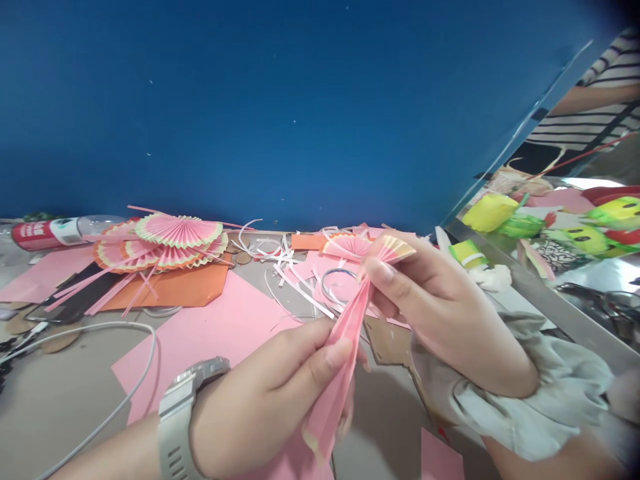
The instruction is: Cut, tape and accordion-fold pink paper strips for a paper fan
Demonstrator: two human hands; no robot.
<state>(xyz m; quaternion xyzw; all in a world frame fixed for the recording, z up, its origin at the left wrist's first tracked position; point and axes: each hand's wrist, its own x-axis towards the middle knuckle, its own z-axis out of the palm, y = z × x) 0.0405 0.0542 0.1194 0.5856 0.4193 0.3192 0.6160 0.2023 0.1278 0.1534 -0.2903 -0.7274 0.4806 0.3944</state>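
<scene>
A long strip of pink accordion-pleated paper (350, 320) with a yellow-orange edge runs slantwise between my two hands. My left hand (270, 393), with a grey watch on its wrist, pinches the lower half of the strip between thumb and fingers. My right hand (430, 300), in a pale sleeve, pinches the upper end, where the pleats fan out a little. Both hands hover over flat pink paper sheets (220, 327) on the table.
A pile of finished pink pleated fans (170, 240) lies at the back left on an orange sheet (175, 290), beside a red can (45, 233). White paper strips (280, 257) and a white cable (125, 393) litter the table. A blue wall stands behind. Toys and a person in stripes show at right.
</scene>
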